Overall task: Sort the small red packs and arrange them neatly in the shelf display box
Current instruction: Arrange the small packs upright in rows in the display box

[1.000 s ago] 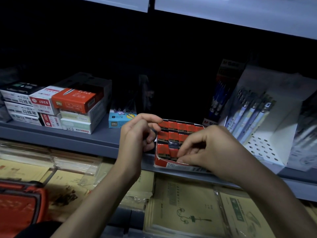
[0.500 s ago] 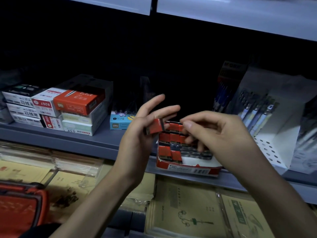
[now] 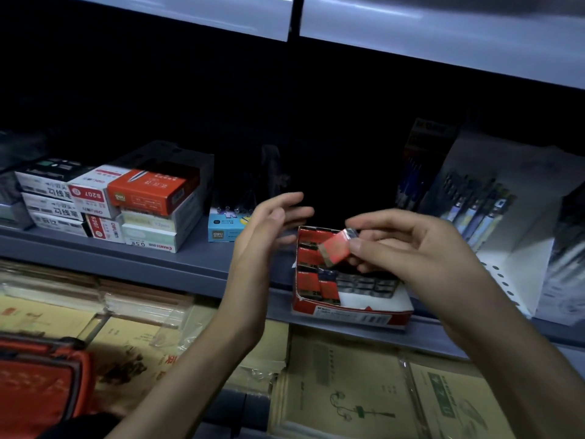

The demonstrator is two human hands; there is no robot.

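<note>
A red and white display box [image 3: 351,313] sits on the grey shelf [image 3: 177,264]. Several small red packs [image 3: 308,280] stand in rows along its left side, with dark grey packs [image 3: 367,284] to their right. My right hand [image 3: 411,248] pinches one small red pack [image 3: 337,248] between thumb and fingers, holding it tilted just above the box. My left hand [image 3: 269,229] hovers to the left of the box, fingers spread and holding nothing.
Stacked stationery boxes [image 3: 126,204] fill the shelf's left part and a small blue box [image 3: 224,229] stands beside my left hand. A white pen display [image 3: 493,223] stands at the right. Notebooks [image 3: 348,397] lie on the lower level, a red bag [image 3: 38,388] at bottom left.
The red pack passed from my left hand to my right hand. My left hand opened and drew back to the left. The right hand lifted out of the box.
</note>
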